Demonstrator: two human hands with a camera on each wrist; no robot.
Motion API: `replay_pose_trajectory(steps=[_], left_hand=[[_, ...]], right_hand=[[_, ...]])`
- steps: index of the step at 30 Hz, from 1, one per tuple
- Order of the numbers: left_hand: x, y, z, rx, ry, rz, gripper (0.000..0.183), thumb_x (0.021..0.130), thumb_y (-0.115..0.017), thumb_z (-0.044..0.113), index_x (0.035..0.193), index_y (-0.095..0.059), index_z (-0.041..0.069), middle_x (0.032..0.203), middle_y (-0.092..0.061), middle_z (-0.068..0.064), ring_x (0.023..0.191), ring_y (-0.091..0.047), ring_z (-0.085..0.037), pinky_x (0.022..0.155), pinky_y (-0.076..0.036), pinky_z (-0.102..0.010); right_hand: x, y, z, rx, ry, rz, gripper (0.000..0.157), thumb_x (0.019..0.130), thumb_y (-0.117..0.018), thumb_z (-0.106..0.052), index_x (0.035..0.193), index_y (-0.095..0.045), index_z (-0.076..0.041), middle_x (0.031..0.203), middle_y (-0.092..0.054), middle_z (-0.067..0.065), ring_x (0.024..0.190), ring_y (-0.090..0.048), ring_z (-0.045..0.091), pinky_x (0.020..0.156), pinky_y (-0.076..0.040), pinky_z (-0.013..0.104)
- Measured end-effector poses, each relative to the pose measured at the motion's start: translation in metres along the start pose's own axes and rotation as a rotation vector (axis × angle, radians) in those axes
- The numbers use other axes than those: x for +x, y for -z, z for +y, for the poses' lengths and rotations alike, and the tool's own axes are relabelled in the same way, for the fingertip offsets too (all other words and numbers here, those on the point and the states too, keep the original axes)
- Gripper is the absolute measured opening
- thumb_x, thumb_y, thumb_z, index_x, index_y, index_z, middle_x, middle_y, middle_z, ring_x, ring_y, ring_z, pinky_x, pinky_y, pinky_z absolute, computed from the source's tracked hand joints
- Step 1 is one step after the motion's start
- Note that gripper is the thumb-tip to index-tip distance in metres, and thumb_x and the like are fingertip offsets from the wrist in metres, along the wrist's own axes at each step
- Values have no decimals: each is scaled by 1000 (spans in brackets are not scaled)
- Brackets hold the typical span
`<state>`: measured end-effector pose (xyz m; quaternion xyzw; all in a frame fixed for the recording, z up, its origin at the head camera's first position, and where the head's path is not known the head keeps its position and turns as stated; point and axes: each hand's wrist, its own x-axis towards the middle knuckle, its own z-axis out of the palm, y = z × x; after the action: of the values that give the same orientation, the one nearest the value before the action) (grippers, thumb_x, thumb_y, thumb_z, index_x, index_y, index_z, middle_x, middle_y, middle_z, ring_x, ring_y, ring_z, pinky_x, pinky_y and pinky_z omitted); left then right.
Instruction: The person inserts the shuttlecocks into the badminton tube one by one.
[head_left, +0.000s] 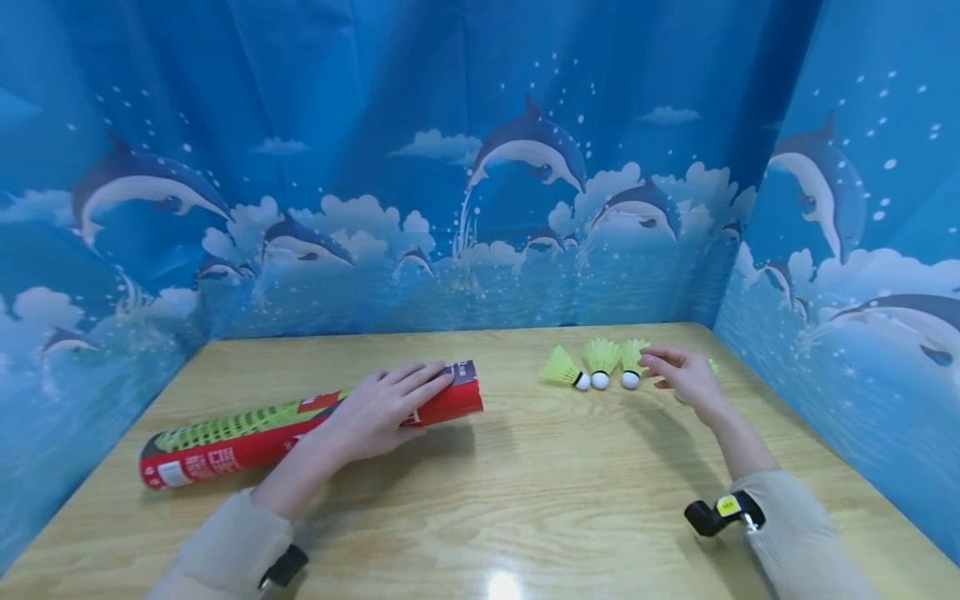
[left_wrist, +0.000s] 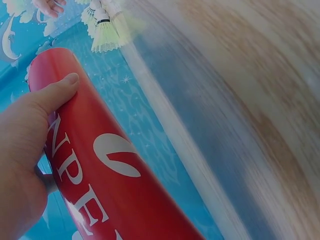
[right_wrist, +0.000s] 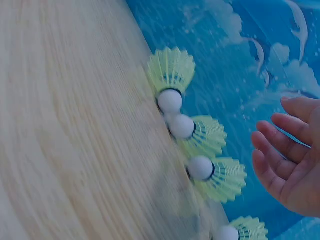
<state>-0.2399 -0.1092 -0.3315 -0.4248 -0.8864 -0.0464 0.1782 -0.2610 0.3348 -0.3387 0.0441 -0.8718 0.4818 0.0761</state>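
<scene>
My left hand (head_left: 378, 412) grips a red and yellow-green shuttlecock tube (head_left: 247, 442) near its right end. That end is raised off the table, with a shadow beneath it. Seen from the left wrist, the thumb (left_wrist: 62, 92) lies across the red side of the tube (left_wrist: 132, 200), above white lettering. My right hand (head_left: 678, 379) hovers in the air with loosely bent fingers and nothing in them. Several yellow shuttlecocks with white heads, such as this one (right_wrist: 171, 72), lie in a row close by. In the head view, the right hand largely covers the rightmost shuttlecock (head_left: 713, 365).
The wooden table (head_left: 525, 508) has its far edge against a blue curtain (head_left: 360, 167) printed with dolphins. Another curtain wall (head_left: 885, 350) runs along the right side. A black wrist device (head_left: 723, 510) sits on the right sleeve.
</scene>
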Motion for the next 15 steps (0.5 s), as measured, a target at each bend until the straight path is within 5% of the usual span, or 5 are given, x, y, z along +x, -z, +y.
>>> replay_pose_trajectory(steps=[9,15], left_hand=[[-2,-1,-1,8,2,10,94,64,-86,24,143,-37,19,143,-40,-6,126,-39,-25,91,-42,-51],[-3,-1,-1,8,-1,10,95,63,-87,24,143,-37,19,143,-41,-6,126,-39,-25,91,-43,-51]], right_hand=[[2,30,27,-46,-56,108,54,96,-51,-30,132,-44,9,120,-56,20,76,-53,-11,72,-53,30],[1,48,41,-73,-113,130,56,97,-47,-30,137,-37,7,133,-42,30,75,-47,-15,74,-52,30]])
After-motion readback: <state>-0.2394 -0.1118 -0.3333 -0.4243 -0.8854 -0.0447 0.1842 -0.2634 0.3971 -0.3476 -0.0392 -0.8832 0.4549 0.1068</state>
